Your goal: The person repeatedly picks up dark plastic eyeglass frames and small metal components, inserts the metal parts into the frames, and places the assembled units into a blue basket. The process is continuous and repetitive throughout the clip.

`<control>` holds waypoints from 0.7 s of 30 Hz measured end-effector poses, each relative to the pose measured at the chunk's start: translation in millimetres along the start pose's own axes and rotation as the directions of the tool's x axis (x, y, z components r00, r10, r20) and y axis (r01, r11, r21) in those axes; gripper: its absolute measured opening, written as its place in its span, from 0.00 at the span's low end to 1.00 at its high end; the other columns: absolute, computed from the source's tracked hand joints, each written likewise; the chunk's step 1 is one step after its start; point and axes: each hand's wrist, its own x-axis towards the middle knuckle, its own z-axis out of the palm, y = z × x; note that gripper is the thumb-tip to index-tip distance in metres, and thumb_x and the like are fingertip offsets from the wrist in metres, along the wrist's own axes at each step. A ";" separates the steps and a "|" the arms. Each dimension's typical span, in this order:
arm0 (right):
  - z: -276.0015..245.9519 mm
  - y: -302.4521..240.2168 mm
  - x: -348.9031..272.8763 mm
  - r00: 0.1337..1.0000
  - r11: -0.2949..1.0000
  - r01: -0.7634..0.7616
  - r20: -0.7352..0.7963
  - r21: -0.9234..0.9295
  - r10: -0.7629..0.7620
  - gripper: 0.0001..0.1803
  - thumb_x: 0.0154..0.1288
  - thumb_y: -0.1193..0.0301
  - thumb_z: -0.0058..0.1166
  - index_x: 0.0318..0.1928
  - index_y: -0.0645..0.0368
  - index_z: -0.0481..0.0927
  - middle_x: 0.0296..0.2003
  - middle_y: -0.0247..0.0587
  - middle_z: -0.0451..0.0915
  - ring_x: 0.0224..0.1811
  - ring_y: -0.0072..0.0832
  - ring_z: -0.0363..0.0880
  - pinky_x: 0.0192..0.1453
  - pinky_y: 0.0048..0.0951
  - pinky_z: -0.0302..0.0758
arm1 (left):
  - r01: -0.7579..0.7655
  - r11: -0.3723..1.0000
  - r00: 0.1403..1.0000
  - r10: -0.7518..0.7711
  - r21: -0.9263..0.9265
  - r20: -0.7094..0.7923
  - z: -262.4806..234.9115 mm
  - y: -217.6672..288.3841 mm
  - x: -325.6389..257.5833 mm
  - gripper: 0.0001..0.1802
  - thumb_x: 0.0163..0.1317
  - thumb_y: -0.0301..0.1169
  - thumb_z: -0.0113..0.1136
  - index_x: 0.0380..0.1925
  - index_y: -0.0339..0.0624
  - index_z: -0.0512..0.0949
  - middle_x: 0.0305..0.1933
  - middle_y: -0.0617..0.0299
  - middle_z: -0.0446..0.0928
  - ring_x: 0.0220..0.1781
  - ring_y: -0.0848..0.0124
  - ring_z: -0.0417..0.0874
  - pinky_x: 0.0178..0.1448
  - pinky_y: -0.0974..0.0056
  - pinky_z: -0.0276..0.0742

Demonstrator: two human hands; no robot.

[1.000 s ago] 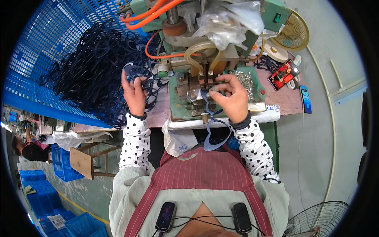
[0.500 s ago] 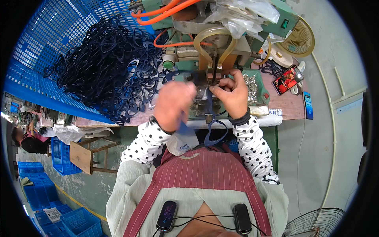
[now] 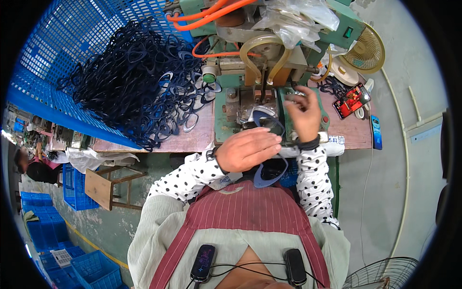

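My left hand [image 3: 248, 150] lies palm down in front of the press machine, its fingers straight and close together over a dark blue strap [image 3: 272, 182] with oval loops. One loop rises onto the machine's metal bed and the other hangs toward my apron; the hand hides the middle of the strap and its thumb. At the right, my right hand [image 3: 305, 113] is over the green tray [image 3: 323, 103] of small shiny metal pieces. Its fingers are curled, with a gap between them and the thumb, and I see nothing held there.
A blue basket [image 3: 36, 103] heaped with dark blue straps [image 3: 130, 77] fills the left of the table, some spilling over. Orange hoses [image 3: 211, 18] arch above. A fan [image 3: 364, 49], a lit phone [image 3: 352, 100] and a blue packet [image 3: 376, 132] are at the right. A wooden stool [image 3: 98, 190] stands left.
My left hand has moved right and nearer to me, over the strap. My right hand has left the press point and moved right to the metal pieces. The strap's lower loop has shifted slightly right.
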 end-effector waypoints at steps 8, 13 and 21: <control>-72.0 103.1 -4.0 0.996 0.838 -0.085 -0.073 -0.539 0.054 0.17 0.56 0.70 0.63 0.47 0.59 0.79 0.35 0.44 0.84 0.37 0.40 0.83 0.43 0.36 0.77 | 0.017 1.000 1.000 -0.017 -0.006 -0.017 12.3 -10.2 -12.8 0.21 0.55 0.21 0.61 0.51 0.35 0.77 0.55 0.50 0.78 0.55 0.58 0.81 0.63 0.51 0.76; -47.0 97.7 -16.6 0.983 0.548 0.178 0.120 -0.817 -0.140 0.21 0.56 0.63 0.64 0.47 0.59 0.78 0.40 0.52 0.77 0.44 0.49 0.77 0.46 0.44 0.74 | 0.018 0.999 1.000 -0.019 -0.039 -0.024 10.9 -8.9 -9.2 0.20 0.58 0.23 0.61 0.53 0.36 0.76 0.56 0.51 0.77 0.54 0.59 0.81 0.64 0.51 0.76; -60.2 120.6 -1.4 0.983 0.821 0.142 -0.021 -0.552 -0.184 0.07 0.60 0.70 0.61 0.36 0.59 0.85 0.35 0.46 0.82 0.39 0.41 0.80 0.47 0.35 0.75 | 0.040 0.986 0.999 -0.034 0.162 -0.039 9.8 -3.3 -18.0 0.18 0.60 0.27 0.60 0.52 0.40 0.76 0.57 0.55 0.77 0.56 0.60 0.80 0.64 0.50 0.74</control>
